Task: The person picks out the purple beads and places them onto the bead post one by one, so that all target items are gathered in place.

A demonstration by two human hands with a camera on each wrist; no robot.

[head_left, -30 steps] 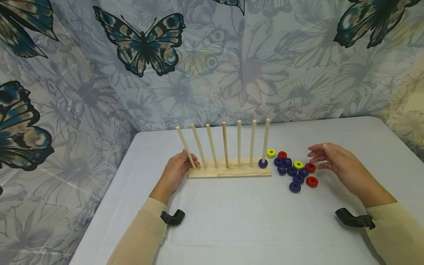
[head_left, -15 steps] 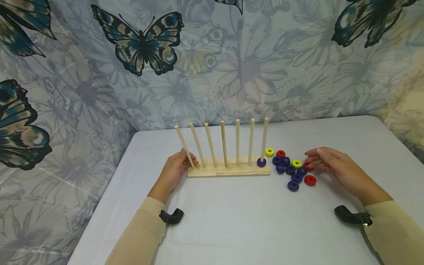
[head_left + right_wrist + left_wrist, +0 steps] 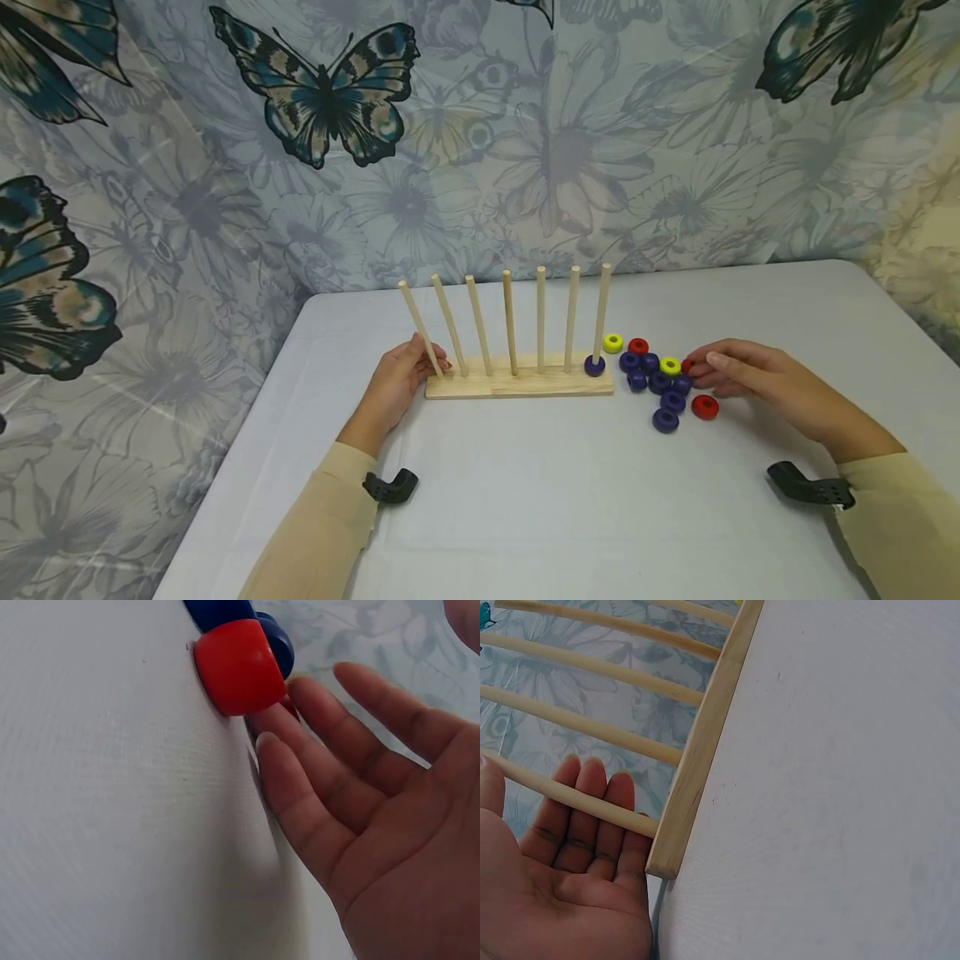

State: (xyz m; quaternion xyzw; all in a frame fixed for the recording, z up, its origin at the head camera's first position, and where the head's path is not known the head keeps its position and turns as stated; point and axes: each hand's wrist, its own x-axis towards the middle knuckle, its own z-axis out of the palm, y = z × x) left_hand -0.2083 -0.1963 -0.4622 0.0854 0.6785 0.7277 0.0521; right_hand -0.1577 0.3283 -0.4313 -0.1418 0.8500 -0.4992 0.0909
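Observation:
My left hand is at the left end of a wooden peg rack. In the left wrist view its fairly straight fingers lie behind the end peg, with the thumb on the near side. To the right, my right hand reaches low to the edge of a group of beads, its fingers extended and touching a red bead, mostly hidden by them. Another red bead lies just in front of the fingertips, large in the right wrist view. One dark blue bead sits at the base of the rightmost peg.
Several loose dark blue beads lie right of the rack, with a yellow bead among them. Another yellow bead and a red bead lie behind. A white cloth covers the table; a patterned curtain hangs behind.
My right hand has moved left and down onto the red bead, which has shifted slightly left with the nearby yellow bead. The left hand stays at the rack's end.

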